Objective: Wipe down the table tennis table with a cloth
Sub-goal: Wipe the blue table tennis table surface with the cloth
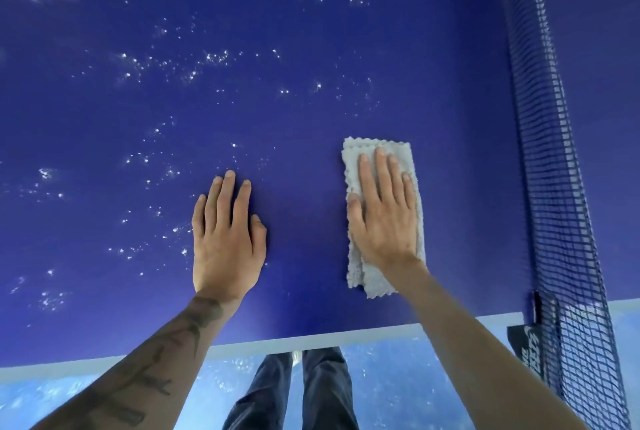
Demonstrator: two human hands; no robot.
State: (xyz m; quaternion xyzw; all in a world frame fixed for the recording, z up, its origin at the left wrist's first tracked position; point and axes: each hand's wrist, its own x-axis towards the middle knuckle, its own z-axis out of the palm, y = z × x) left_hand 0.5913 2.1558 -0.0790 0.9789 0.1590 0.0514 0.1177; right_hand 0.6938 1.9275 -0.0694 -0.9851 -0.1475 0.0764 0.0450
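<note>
the cloth [372, 279] lies flat on the blue counter [311, 83], folded into a long strip, and our right hand [382, 218] sits squarely on top of it. this grip is spread rather than closed: fingers straight and together, thumb alongside, palm pressing the cloth down, nothing curled round it. the strip's long axis runs away from us, roughly parallel to the net [554, 152] that stands close on its right, and the hand points the same way along it. our left hand [227, 239] rests flat on the bare counter beside it, a gap apart, fingers straight, holding nothing; it looks like a brace for leaning in. the relation that matters is sideways. the white specks [166, 65] are scattered to the left of the cloth and farther out, beginning just past the left hand's fingertips, while the patch around both hands and toward the net looks free of them. so we judge the work lies leftward and away, and a pull to the left would carry the strip broadside and clear a wide band. the left hand sits right in that path and would likely have to lift or shift. both forearms reach in over the white edge line [311, 339], nearly straight.
</note>
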